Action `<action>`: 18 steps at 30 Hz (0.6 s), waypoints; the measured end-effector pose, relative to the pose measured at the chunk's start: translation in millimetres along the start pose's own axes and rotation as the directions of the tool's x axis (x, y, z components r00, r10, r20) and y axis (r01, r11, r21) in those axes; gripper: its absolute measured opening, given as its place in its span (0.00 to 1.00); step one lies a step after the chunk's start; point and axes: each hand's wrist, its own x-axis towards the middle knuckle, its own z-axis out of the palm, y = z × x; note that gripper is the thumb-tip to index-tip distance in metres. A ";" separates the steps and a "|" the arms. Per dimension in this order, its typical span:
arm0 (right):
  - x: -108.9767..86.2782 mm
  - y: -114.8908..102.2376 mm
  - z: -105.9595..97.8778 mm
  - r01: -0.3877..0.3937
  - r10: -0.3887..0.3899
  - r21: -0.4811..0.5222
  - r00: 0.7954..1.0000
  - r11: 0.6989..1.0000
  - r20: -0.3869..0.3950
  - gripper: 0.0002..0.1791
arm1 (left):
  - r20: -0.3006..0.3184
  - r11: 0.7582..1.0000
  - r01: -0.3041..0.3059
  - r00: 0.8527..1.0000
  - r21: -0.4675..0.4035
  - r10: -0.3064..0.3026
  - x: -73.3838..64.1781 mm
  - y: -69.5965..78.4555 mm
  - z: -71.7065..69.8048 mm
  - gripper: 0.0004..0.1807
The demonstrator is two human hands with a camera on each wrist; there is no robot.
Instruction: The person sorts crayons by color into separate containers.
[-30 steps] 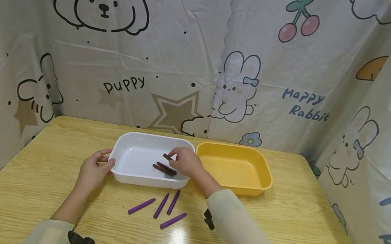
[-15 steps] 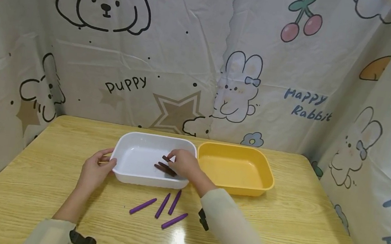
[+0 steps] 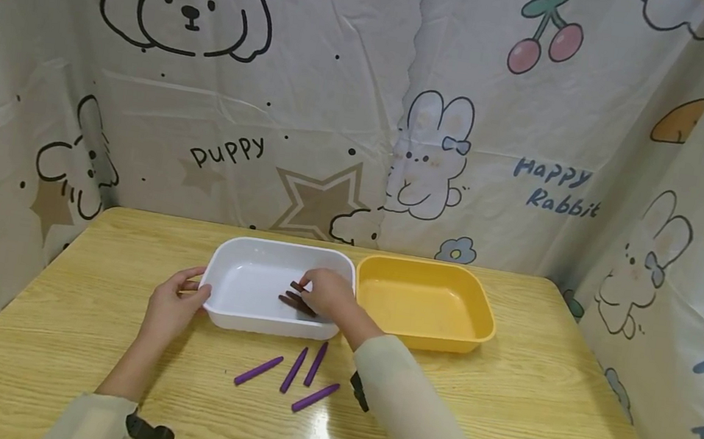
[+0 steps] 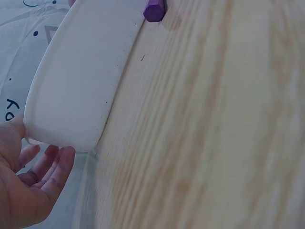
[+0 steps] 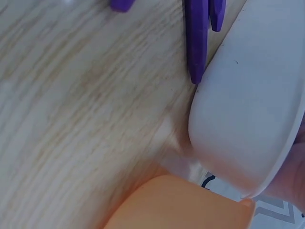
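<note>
My left hand (image 3: 172,306) holds the left end of a white plastic tray (image 3: 271,326); in the left wrist view its fingertips (image 4: 63,164) lie against the tray's end wall (image 4: 76,76). Inside the tray, my right hand (image 3: 330,295) pinches a dark brown crayon (image 3: 296,286) between thumb and fingers. Just below it, more brown crayons (image 3: 296,306) lie together on the tray floor. The right wrist view shows only part of the right hand (image 5: 289,174) beyond the white wall, with the held crayon hidden there.
A yellow tray (image 3: 422,343) stands right beside the white one on the wooden table (image 3: 539,422). Several purple crayons (image 3: 258,370) lie in front of the white tray, one with its tip close to the wall. Patterned cloth (image 3: 339,114) hangs behind and at both sides.
My right hand has shifted slightly down with the brown crayon, closer to the other brown crayons. The left hand keeps its place on the white tray.
</note>
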 end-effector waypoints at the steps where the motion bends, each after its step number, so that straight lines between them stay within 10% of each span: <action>1: -0.1 0.1 0.6 0.000 0.000 0.000 1.000 1.000 0.002 0.10 | 0.000 1.000 -0.001 1.000 0.001 0.001 -0.2 0.2 -0.1 0.26; 18: -1.7 -0.3 5.4 -0.009 0.009 -0.011 1.000 1.000 0.014 0.13 | -0.021 1.000 -0.012 1.000 -0.009 0.012 -1.3 3.0 -0.2 0.25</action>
